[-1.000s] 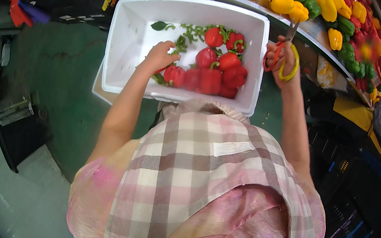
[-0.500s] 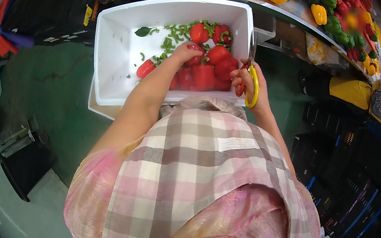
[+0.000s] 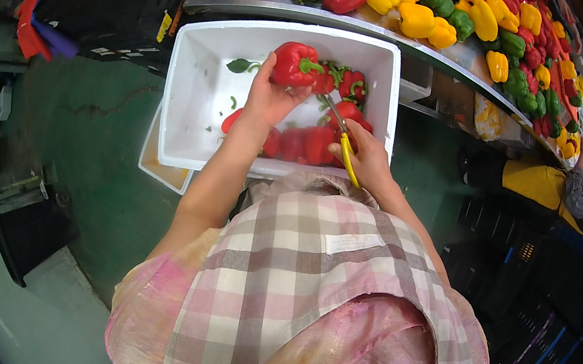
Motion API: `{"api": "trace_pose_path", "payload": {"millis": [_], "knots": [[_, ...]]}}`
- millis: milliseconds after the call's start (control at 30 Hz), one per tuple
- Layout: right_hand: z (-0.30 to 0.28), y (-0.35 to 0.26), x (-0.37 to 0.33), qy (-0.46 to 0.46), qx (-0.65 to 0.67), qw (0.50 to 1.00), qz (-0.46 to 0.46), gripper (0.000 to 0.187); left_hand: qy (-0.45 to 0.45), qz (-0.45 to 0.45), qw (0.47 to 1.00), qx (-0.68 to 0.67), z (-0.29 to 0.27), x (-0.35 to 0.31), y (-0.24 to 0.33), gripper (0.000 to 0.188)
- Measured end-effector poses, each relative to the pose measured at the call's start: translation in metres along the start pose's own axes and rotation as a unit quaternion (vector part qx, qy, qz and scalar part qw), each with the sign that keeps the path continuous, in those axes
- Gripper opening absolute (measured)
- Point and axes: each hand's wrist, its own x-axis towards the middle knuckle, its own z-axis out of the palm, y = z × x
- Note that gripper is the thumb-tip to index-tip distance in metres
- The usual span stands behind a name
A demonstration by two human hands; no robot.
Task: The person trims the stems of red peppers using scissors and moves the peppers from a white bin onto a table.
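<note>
My left hand is closed round a red bell pepper, lifted above a white foam box. The pepper's green stem points to the right. In my right hand is a pair of scissors with yellow on the handle. Their metal blades reach up and left, the tips close below the pepper's stem. Whether the blades touch the stem I cannot tell. Inside the box lie several more red peppers, cut green stem pieces and a green leaf.
Beyond the box runs a metal table piled with red, yellow and green peppers. Black crates stand at the far left. On the right is another person in a yellow garment. A second box sits beneath the foam box.
My left hand has raised a red pepper out of the box. My right hand has brought the scissors left, from the box's right edge to near the pepper's stem. The view has shifted slightly.
</note>
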Motion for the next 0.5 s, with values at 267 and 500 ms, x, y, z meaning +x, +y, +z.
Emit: {"api": "trace_pose_path", "payload": {"millis": [267, 500], "knots": [[0.003, -0.008, 0.008, -0.003, 0.031, 0.999, 0.011, 0.056, -0.01, 0.054, 0.998, 0.015, 0.012, -0.025, -0.035, 0.055], [0.005, -0.015, 0.006, 0.029, -0.029, 0.999, -0.002, 0.048, 0.001, 0.067, 0.998, 0.022, 0.018, -0.032, -0.041, 0.055]]}}
